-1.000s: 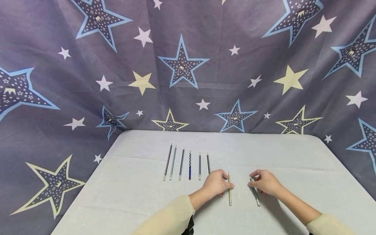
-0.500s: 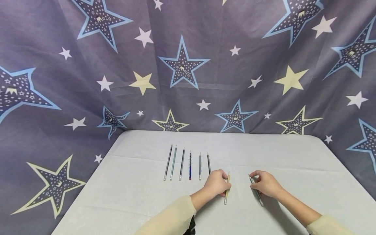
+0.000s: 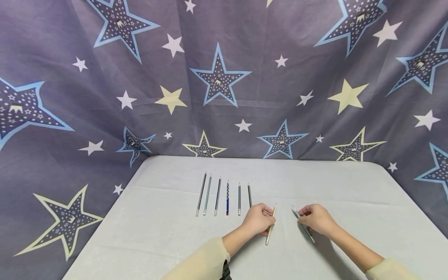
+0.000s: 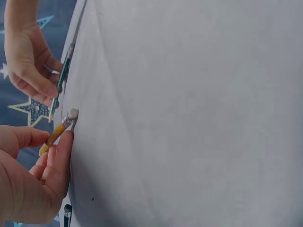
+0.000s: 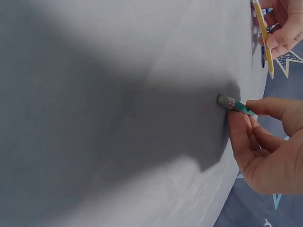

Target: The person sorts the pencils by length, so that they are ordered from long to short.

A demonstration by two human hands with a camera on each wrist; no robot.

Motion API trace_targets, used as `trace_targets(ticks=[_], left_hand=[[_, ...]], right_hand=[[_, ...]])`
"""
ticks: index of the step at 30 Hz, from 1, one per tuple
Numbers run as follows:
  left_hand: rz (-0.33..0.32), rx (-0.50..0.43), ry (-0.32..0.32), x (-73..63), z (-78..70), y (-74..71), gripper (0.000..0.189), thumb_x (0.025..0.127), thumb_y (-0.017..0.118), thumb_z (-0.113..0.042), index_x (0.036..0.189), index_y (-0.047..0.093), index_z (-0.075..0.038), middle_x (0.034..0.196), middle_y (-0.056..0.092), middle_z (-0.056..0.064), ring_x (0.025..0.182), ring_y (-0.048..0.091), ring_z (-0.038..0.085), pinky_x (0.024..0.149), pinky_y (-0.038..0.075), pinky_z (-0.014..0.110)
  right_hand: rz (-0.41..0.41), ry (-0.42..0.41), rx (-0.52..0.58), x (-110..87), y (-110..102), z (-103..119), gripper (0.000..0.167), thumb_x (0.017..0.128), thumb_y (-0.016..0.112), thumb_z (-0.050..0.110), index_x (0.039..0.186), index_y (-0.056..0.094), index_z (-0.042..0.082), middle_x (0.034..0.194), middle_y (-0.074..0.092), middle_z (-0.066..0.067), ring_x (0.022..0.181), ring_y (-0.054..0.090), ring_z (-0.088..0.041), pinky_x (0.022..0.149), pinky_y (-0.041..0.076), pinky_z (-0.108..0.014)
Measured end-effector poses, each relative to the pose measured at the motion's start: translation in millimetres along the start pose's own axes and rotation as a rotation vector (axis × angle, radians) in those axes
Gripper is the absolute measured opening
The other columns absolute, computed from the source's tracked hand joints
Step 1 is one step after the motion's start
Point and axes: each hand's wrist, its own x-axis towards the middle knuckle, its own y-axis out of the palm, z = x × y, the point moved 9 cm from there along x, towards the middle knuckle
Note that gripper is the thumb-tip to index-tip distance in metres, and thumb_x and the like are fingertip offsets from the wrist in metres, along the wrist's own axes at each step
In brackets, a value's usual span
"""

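Observation:
In the head view, my left hand (image 3: 258,219) pinches a yellow pencil (image 3: 269,234) between thumb and fingers, its point angled away and a little right. The left wrist view shows that pencil's eraser end (image 4: 71,114) toward the camera. Across a small gap, my right hand (image 3: 317,219) pinches a green pencil (image 3: 308,232), its point leaning left toward the yellow one. Its metal band and eraser (image 5: 226,100) face the right wrist camera. The two pencils stand apart. Fingers hide the middle of each.
Left of my hands, several pencils lie side by side on the white-covered table (image 3: 147,233): dark ones (image 3: 217,196), a teal one (image 3: 207,196) and a blue patterned one (image 3: 227,202). My left hand lies close to the rightmost dark pencil (image 3: 249,194). A star-print cloth (image 3: 245,105) hangs behind.
The yellow pencil has tilted, its eraser end swinging left. The green pencil has turned too, its point shifting left and its eraser end right. Both hands have stayed nearly in place.

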Motion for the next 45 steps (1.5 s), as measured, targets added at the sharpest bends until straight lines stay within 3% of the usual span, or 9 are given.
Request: trace_targets(ticks=[10,14,23,34,45], left_hand=[[0.004,-0.171,-0.106,-1.2,11.2,-5.2,0.019,0.081,0.064,-0.004,0.1,0.06,-0.006,0.075,0.059,0.001,0.058,0.058,0.011,0.046,0.057,0.026],[-0.008,-0.239,-0.12,-1.9,12.2,-11.1,0.021,0.082,0.064,-0.004,0.102,0.059,-0.005,0.076,0.061,0.003,0.058,0.057,0.011,0.048,0.057,0.027],[0.033,-0.356,-0.122,-5.4,17.0,-14.8,0.028,0.082,0.065,-0.002,0.108,0.057,-0.002,0.081,0.061,0.005,0.057,0.057,0.013,0.054,0.06,0.033],[-0.012,-0.401,-0.112,-10.4,17.3,-21.4,0.034,0.079,0.068,-0.001,0.11,0.055,-0.002,0.076,0.059,0.004,0.054,0.054,0.011,0.051,0.059,0.033],[-0.025,-0.403,-0.092,-9.1,20.7,-21.6,0.035,0.079,0.069,-0.002,0.111,0.054,-0.004,0.077,0.059,0.002,0.053,0.055,0.011,0.05,0.059,0.032]], right_hand=[[0.028,-0.015,0.094,-0.3,3.2,9.8,0.025,0.083,0.065,0.009,0.102,0.06,-0.005,0.079,0.061,-0.005,0.067,0.055,-0.015,0.055,0.053,-0.028],[0.052,-0.001,0.167,-0.8,4.9,12.1,0.028,0.084,0.064,0.01,0.106,0.059,-0.007,0.082,0.061,-0.007,0.07,0.056,-0.017,0.06,0.055,-0.032],[0.085,0.039,0.306,-3.5,14.9,19.5,0.039,0.083,0.066,0.008,0.115,0.056,-0.011,0.083,0.061,-0.008,0.068,0.057,-0.015,0.062,0.058,-0.033],[0.123,0.014,0.463,-0.9,26.1,30.3,0.044,0.084,0.065,0.009,0.12,0.051,-0.012,0.079,0.062,-0.006,0.067,0.06,-0.014,0.064,0.06,-0.033],[0.112,0.042,0.518,2.3,37.4,30.8,0.044,0.083,0.067,0.009,0.119,0.051,-0.01,0.078,0.059,-0.002,0.067,0.059,-0.014,0.063,0.059,-0.03]])
